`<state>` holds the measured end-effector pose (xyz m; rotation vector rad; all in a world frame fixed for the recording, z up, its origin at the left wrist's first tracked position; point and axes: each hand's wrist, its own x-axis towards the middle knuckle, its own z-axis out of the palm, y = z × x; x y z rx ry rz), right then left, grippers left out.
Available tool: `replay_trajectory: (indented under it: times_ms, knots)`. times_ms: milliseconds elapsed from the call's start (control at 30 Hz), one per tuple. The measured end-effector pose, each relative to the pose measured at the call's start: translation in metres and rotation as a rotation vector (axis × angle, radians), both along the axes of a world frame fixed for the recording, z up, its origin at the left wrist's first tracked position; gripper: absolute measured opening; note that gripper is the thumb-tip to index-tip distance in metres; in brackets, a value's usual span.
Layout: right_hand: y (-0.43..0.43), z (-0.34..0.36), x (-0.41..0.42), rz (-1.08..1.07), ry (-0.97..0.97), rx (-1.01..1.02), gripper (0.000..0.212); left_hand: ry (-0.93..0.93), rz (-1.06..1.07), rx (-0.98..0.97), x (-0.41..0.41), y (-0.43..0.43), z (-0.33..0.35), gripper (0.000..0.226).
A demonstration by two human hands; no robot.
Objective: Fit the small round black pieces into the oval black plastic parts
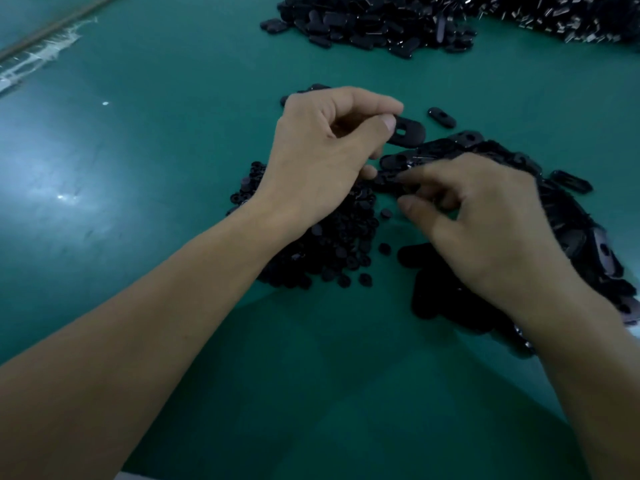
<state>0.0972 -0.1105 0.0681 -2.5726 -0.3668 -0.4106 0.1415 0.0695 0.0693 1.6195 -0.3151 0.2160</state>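
My left hand [322, 157] pinches one oval black plastic part [407, 132] between thumb and forefinger, holding it above the green table; the part's slot faces up. A heap of small round black pieces [325, 251] lies under and beside my left wrist. My right hand [485, 230] hovers over a pile of oval black parts [575, 223] with fingers curled at the pile's near edge; its fingertips touch dark pieces there, and whether they pinch one is hidden by blur.
A large heap of oval black parts [374, 26] lies at the far edge, with shiny metal-tipped pieces [571, 19] to its right. A single oval part [442, 116] lies loose. Torn clear tape [38, 60] sits at far left on the green table [173, 150].
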Motion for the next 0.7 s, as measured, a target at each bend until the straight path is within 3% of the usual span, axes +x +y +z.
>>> replay_trajectory:
  times_ms: [133,467,700]
  knots:
    - [0.006,0.002,-0.001,0.054,0.1,-0.279,0.034,0.002,0.049,-0.025,0.002,0.001,-0.001,0.018]
    - [0.016,0.008,-0.002,0.032,0.123,-0.338,0.018,0.019,0.059,0.026,0.002,0.0,-0.001,0.015]
    - [0.009,0.011,-0.005,-0.04,0.009,0.081,0.009,0.031,0.049,0.067,0.001,0.0,0.0,0.014]
